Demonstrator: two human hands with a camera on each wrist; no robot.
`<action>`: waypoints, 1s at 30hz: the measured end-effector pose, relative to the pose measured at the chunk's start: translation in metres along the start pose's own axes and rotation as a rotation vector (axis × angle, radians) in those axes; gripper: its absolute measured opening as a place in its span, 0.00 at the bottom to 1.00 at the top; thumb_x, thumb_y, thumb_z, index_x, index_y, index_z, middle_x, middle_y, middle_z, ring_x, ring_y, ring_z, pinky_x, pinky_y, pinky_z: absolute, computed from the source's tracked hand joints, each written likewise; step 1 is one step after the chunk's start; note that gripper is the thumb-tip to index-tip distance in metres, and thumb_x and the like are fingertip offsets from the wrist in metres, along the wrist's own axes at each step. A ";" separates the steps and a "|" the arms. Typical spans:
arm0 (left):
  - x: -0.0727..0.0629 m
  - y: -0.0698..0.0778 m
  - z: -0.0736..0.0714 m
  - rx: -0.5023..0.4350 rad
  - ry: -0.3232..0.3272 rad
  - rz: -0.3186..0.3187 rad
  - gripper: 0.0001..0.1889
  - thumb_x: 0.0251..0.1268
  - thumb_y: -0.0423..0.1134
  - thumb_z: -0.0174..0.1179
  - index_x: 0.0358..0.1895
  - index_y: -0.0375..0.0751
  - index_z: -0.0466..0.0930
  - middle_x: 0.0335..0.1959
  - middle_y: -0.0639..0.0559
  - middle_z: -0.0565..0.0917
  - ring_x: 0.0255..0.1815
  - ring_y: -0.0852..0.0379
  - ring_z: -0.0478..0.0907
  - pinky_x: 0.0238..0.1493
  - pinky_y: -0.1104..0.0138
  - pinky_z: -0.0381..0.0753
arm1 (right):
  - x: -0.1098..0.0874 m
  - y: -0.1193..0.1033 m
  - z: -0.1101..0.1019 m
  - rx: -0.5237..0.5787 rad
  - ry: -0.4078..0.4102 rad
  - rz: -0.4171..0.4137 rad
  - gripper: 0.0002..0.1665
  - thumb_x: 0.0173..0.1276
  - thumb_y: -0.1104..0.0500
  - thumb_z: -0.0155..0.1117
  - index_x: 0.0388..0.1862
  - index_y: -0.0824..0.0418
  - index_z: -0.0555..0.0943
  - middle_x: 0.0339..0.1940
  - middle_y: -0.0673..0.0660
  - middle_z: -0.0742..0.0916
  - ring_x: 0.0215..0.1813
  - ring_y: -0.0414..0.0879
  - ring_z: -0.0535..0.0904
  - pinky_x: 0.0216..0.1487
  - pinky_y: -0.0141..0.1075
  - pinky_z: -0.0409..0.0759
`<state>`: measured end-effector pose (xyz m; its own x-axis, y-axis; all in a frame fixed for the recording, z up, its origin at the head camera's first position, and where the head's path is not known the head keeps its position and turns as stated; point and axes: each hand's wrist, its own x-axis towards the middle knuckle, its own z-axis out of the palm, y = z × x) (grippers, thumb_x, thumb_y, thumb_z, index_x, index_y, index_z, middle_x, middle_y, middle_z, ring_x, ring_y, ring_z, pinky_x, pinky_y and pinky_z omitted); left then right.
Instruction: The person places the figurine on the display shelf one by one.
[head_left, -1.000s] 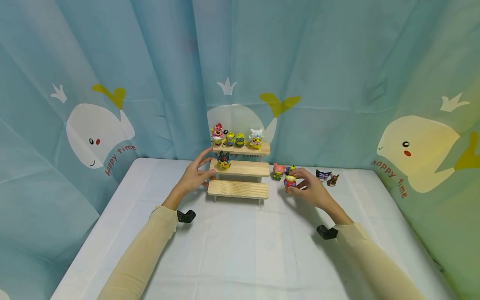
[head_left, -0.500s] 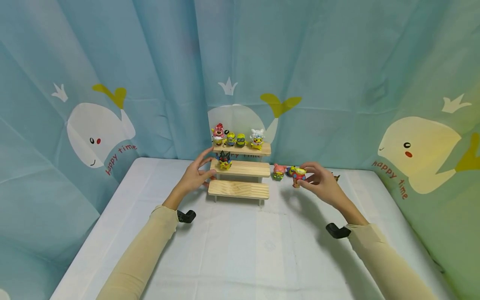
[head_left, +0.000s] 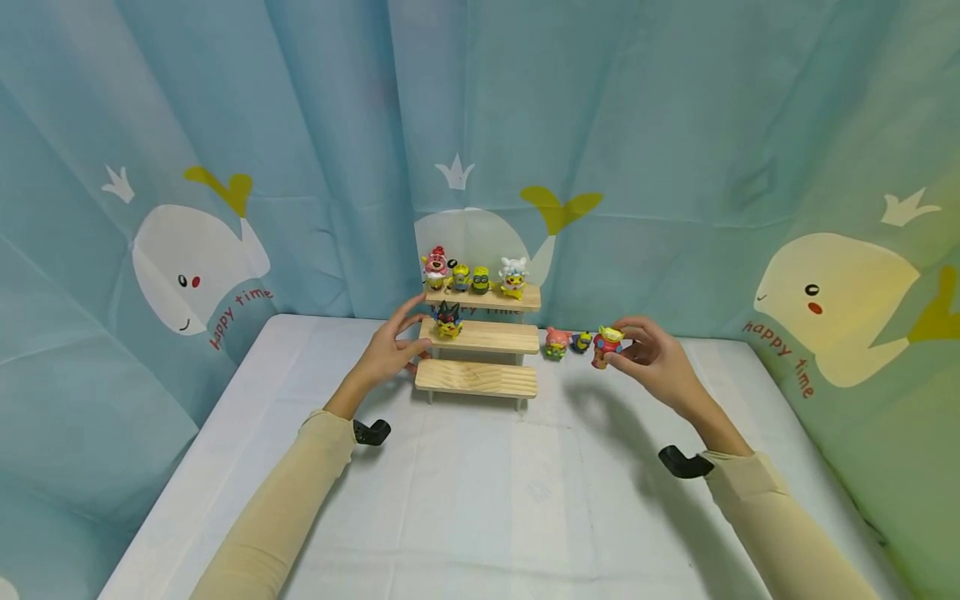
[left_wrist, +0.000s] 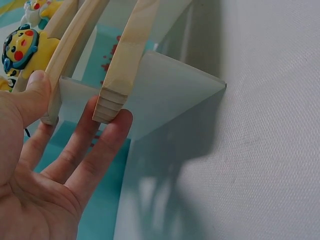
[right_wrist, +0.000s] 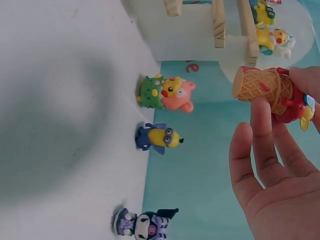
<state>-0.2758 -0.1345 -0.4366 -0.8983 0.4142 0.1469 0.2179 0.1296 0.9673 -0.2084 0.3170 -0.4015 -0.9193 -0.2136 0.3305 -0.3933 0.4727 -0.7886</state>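
Head view: you are keeping your hands apart, with the left hand [head_left: 385, 353] resting at the left end of the three-tier wooden stand [head_left: 477, 379], just left of the frame's centre. Your fingers on that side are reaching out fairly straight; at the upper left of the left-wrist frame, your thumb is resting against the middle plank and fingertips are lying at the end of the lowest plank.

Your right hand [head_left: 657, 360], right of centre, is pinching the red-bodied figure [head_left: 604, 345] between thumb and fingers. At the upper right of the right-wrist frame, its waffle-cone base is pointing toward the tabletop and hanging clear of it.

Left of your right hand, the pink-hooded figure [head_left: 557, 342] and the blue-clad yellow figure [head_left: 581, 342] are standing side by side on the white cloth [head_left: 480, 508]. At the bottom of the right-wrist frame, left of centre, a black-and-purple figure [right_wrist: 147, 225] is standing too.

On the top tier, from left to right, a pink bear [head_left: 436, 271], two goggled figures [head_left: 481, 281] and a white-hooded figure [head_left: 513, 277] are standing. A dark-eared figure [head_left: 448, 320] is occupying the left end of the middle tier. Behind everything, a blue curtain [head_left: 637, 100] is hanging across the frame.
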 end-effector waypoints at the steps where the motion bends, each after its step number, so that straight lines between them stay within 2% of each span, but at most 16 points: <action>1: 0.000 0.000 0.000 -0.001 0.001 -0.003 0.41 0.76 0.33 0.61 0.84 0.60 0.51 0.80 0.33 0.58 0.41 0.33 0.87 0.40 0.31 0.82 | 0.000 -0.001 0.000 0.010 0.002 0.000 0.27 0.68 0.67 0.73 0.65 0.60 0.75 0.54 0.64 0.87 0.40 0.44 0.87 0.37 0.30 0.83; 8: -0.001 0.001 0.000 -0.008 0.007 -0.013 0.41 0.75 0.33 0.62 0.84 0.59 0.51 0.80 0.36 0.60 0.41 0.36 0.88 0.41 0.31 0.82 | 0.000 -0.004 0.000 0.021 0.009 -0.016 0.29 0.67 0.69 0.73 0.65 0.63 0.75 0.54 0.64 0.86 0.40 0.46 0.86 0.36 0.29 0.82; 21: 0.000 -0.001 0.000 -0.010 0.006 0.000 0.41 0.75 0.32 0.62 0.84 0.59 0.51 0.80 0.35 0.60 0.42 0.34 0.87 0.40 0.30 0.81 | 0.001 -0.009 0.002 0.010 0.008 -0.009 0.28 0.68 0.67 0.73 0.65 0.60 0.75 0.53 0.61 0.87 0.40 0.45 0.86 0.36 0.30 0.82; 30: 0.001 0.000 0.000 -0.011 0.006 -0.001 0.42 0.75 0.32 0.62 0.84 0.59 0.51 0.80 0.35 0.59 0.42 0.34 0.87 0.40 0.31 0.82 | 0.011 -0.018 0.011 0.036 -0.012 -0.013 0.27 0.68 0.66 0.73 0.64 0.60 0.76 0.55 0.64 0.86 0.43 0.48 0.86 0.39 0.30 0.84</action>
<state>-0.2763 -0.1341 -0.4370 -0.9009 0.4084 0.1470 0.2128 0.1203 0.9697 -0.2112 0.2972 -0.3895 -0.9137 -0.2302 0.3350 -0.4047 0.4390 -0.8022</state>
